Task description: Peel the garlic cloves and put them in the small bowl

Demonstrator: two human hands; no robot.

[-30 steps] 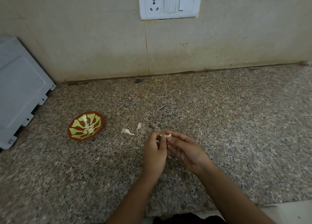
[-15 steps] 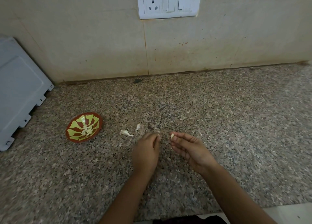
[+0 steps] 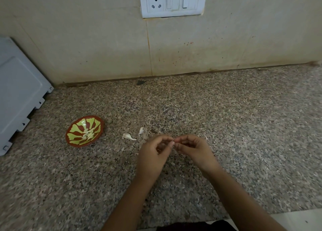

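Head view: small bowl [image 3: 75, 140] and loose cloves [image 3: 128, 136] left of hands [image 3: 153, 154]

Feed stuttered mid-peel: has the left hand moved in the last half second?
Yes. The left hand has shifted right, away from the loose clove, closing the gap to the right hand.

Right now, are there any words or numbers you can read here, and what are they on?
No words, numbers or brands can be read anywhere.
Panel: two tiny black arrow marks near its edge, no letters.
Switchboard: no print to read.
Bowl: only a green and red pattern, no writing.
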